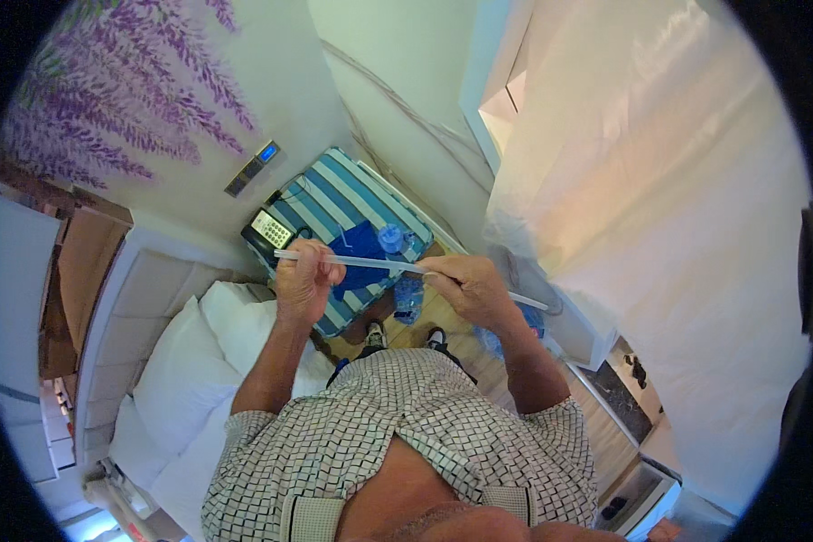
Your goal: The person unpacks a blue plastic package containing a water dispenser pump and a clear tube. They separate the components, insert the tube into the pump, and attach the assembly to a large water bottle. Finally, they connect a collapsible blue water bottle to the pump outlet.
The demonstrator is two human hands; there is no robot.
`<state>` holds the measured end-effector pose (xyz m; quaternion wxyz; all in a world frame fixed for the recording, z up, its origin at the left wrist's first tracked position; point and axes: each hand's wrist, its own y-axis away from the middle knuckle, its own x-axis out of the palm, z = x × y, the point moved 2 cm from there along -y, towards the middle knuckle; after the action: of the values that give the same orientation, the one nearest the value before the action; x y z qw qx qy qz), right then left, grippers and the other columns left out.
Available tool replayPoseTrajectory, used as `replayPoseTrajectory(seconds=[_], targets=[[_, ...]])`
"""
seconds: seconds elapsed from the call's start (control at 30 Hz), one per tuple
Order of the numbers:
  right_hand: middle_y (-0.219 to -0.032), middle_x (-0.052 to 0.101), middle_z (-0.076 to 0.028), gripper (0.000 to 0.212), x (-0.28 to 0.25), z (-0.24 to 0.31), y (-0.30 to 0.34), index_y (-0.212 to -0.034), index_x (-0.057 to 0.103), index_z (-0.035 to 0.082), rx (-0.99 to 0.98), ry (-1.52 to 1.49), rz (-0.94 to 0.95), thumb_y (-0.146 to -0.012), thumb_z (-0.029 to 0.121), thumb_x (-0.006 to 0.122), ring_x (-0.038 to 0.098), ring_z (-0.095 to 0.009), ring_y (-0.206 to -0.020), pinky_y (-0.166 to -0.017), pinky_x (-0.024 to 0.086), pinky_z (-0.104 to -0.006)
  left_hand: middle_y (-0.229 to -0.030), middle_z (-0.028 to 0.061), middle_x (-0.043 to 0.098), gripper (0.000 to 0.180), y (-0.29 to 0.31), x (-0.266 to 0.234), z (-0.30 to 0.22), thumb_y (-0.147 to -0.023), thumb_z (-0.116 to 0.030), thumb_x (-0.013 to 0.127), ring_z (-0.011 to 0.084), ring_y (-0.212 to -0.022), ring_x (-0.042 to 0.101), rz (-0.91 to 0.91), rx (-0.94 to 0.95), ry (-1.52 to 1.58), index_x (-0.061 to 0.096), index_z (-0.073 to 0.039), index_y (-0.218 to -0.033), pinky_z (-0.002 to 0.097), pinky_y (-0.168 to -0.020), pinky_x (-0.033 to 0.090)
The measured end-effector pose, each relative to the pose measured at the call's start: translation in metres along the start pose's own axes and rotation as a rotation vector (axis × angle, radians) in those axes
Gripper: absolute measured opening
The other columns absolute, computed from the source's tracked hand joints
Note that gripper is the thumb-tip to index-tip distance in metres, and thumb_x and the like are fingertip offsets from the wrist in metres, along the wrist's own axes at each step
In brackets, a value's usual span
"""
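Note:
Stretched between my two hands is a long, thin, translucent white plastic strip (369, 262); whether it is flat or a tube I cannot tell. My left hand (303, 282) pinches it near its left end, and a short stub sticks out past the fingers. My right hand (470, 287) is closed on it farther along, with the fingers partly hidden. A whitish length (527, 301) shows beyond the right hand, seemingly the same strip. Below the strip lie a dark blue cloth or bag (359, 244) and a clear plastic bottle with a blue top (390, 238).
A blue-and-white striped cover (384, 200) lies over a low table, with a desk phone (267, 233) at its left. Another clear bottle (408, 300) stands close to my feet. White pillows (185, 348) rest on the bed at left. A pale curtain (659, 199) hangs at right.

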<state>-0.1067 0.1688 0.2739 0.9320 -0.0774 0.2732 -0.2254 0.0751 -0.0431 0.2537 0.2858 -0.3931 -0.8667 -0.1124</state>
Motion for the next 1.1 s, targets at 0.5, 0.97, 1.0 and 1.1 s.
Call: replayPoseTrajectory(seconds=[0.5,0.97,1.0,1.1], targets=[[-0.086,0.065,-0.010,0.017,0.079,0.029,-0.022,-0.105,0.065,0.009,-0.111,0.258,-0.217,-0.094,0.020,0.060,0.066,-0.028,-0.075,-0.064,0.053,-0.0393,-0.054,-0.0035,0.029,0.048,-0.029,0.048,0.004,-0.105,-0.048,0.042,0.0093,-0.042,0.026,-0.293,0.009,0.415,0.044,-0.015,-0.070,0.0250,-0.037,0.024],[-0.082,0.062,-0.010,0.011,0.093,0.025,-0.026,-0.095,0.061,0.007,-0.114,0.296,-0.149,-0.090,0.017,0.058,0.065,-0.028,-0.079,-0.062,0.054,-0.0390,-0.057,-0.0017,0.036,0.045,-0.023,0.031,0.023,-0.105,-0.051,0.038,0.0125,-0.047,0.033,-0.226,-0.027,0.379,0.052,-0.013,-0.086,0.0304,-0.045,0.034],[-0.082,0.062,-0.010,0.011,0.093,0.022,-0.026,-0.095,0.061,0.007,-0.106,0.299,-0.161,-0.091,0.017,0.058,0.065,-0.028,-0.079,-0.062,0.054,-0.0392,-0.060,-0.0012,0.038,0.044,-0.024,0.041,0.018,-0.105,-0.051,0.036,0.0128,-0.049,0.035,-0.346,-0.010,0.356,0.053,-0.012,-0.092,0.0310,-0.047,0.035],[-0.082,0.061,-0.010,0.009,0.088,0.026,-0.026,-0.092,0.058,0.007,-0.068,0.218,-0.234,-0.091,0.015,0.055,0.065,-0.029,-0.077,-0.062,0.054,-0.0406,-0.071,0.0008,0.046,0.048,-0.023,0.069,-0.011,-0.106,-0.053,0.032,0.0141,-0.056,0.040,-0.543,0.046,0.337,0.052,-0.009,-0.114,0.0314,-0.049,0.036]])
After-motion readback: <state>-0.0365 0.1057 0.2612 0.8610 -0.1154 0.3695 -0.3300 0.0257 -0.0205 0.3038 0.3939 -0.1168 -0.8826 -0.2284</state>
